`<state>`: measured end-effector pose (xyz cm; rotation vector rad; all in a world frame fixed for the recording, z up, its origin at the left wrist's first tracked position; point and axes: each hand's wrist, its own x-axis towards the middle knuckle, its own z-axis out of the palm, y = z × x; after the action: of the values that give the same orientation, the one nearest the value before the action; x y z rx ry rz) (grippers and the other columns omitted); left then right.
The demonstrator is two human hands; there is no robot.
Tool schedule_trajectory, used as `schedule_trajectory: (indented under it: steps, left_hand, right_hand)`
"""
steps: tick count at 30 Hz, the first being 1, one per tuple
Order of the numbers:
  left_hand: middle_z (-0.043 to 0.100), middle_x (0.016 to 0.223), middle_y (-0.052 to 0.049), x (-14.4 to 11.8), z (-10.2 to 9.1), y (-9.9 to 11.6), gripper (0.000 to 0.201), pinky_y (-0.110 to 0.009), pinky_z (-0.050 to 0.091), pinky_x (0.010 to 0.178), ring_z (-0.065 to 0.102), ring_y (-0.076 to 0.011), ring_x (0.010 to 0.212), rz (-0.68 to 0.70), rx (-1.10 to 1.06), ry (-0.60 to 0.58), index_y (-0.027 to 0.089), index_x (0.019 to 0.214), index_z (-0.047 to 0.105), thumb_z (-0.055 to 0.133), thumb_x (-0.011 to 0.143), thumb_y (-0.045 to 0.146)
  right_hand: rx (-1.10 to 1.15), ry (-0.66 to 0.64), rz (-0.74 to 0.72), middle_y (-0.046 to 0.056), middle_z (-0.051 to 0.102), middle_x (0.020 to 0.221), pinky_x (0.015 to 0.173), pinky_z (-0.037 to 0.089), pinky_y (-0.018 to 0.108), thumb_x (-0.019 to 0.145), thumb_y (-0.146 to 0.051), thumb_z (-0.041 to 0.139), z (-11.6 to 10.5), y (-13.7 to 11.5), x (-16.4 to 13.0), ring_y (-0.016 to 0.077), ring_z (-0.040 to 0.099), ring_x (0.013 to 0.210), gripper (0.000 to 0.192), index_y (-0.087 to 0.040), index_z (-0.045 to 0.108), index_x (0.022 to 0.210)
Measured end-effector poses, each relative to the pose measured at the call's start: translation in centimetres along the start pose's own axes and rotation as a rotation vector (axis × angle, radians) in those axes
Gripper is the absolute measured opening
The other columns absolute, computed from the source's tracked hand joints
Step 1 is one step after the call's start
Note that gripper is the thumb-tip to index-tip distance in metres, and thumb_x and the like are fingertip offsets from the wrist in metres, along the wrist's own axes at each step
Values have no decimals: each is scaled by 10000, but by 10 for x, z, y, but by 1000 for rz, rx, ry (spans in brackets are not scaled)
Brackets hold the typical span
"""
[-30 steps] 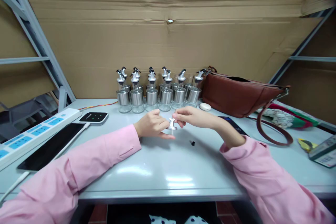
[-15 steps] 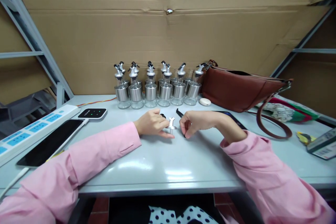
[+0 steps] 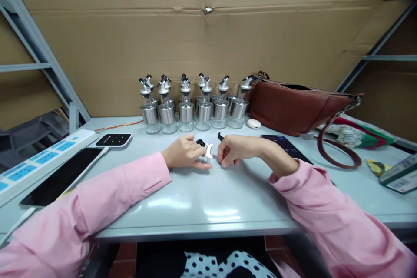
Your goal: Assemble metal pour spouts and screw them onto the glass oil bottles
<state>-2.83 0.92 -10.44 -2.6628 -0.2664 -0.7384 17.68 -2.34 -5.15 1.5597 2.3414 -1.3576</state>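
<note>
My left hand point(image 3: 185, 153) is closed, thumb and fingers around the base of a silver bottle pourer spout point(image 3: 209, 150) standing low over the table. Just behind those fingers sits a small black part point(image 3: 200, 142). To the right of the spout, apart from it, my right hand point(image 3: 240, 150) is curled with its fingertips pinched together close to the tabletop. What lies in that pinch is hidden. A thin black lever-like piece point(image 3: 220, 137) pokes out beyond the right knuckles; whether the hand touches it, I cannot tell.
Several glass bottles with steel sleeves and pourers point(image 3: 186, 115) line the cardboard back wall. A brown handbag point(image 3: 293, 106) and white case point(image 3: 253, 124) stand right of them. A phone point(image 3: 283, 144) lies behind my right wrist. At left are a power strip point(image 3: 48, 156), black phone point(image 3: 65, 173) and small device point(image 3: 114, 140).
The view has shifted slightly. My right hand has turned a little and its fingertips have drawn in toward the spout. The phone behind my right wrist now shows a lit screen.
</note>
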Motion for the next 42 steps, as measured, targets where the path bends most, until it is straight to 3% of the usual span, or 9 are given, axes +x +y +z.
schedule_trajectory:
  steps: [6, 11, 21, 27, 32, 35, 42]
  left_hand:
    - [489, 468, 29, 2, 3, -2, 492, -288, 269, 554, 385, -96, 437, -9, 39, 12, 172, 637, 480, 339, 870, 581]
    - [527, 497, 26, 2, 0, -3, 491, -290, 283, 617, 380, -96, 457, -20, 65, 52, 151, 714, 509, 298, 899, 554]
    - [566, 583, 20, -1, 0, -6, 482, -321, 284, 711, 367, -87, 483, -155, -52, 76, 148, 751, 503, 305, 888, 566]
    - [604, 633, 35, -1, 0, -5, 367, -323, 282, 735, 418, -80, 496, -139, -83, 178, 152, 802, 514, 362, 897, 472]
    - [572, 585, 64, -1, -1, -5, 327, -318, 296, 742, 374, -63, 443, -157, -98, 242, 149, 802, 501, 408, 886, 451]
    - [556, 571, 63, 0, -2, -5, 339, -316, 303, 741, 358, -64, 437, -157, -91, 242, 146, 772, 489, 389, 894, 447]
    - [567, 581, 51, 0, 0, -6, 389, -324, 305, 768, 360, -75, 454, -153, -25, 199, 155, 740, 478, 336, 907, 476]
  right_hand:
    - [-61, 33, -64, -20, 559, 568, 499, 379, 204, 612, -217, 612, 2, 5, 3, 83, 474, 513, 101, -152, 635, 684]
    - [-181, 149, -176, 9, 608, 653, 558, 391, 217, 677, -176, 549, 4, 11, 2, 113, 521, 600, 99, -139, 619, 736]
    - [228, 451, -448, 44, 624, 789, 683, 426, 260, 739, -329, 572, 1, 9, 3, 125, 549, 719, 235, -117, 590, 840]
    - [418, 561, -518, 12, 606, 695, 645, 421, 265, 701, -364, 645, 5, -1, 3, 101, 519, 627, 273, -119, 640, 822]
    - [575, 626, -544, -2, 604, 679, 602, 395, 243, 607, -308, 745, 11, -3, 6, 99, 525, 631, 274, -134, 594, 755]
    - [570, 661, -544, -2, 595, 679, 571, 376, 239, 599, -324, 750, 10, -3, 6, 98, 509, 615, 287, -141, 599, 759]
    - [479, 718, -560, -1, 543, 660, 585, 371, 250, 758, -411, 593, 10, -4, 5, 90, 472, 599, 302, -127, 655, 842]
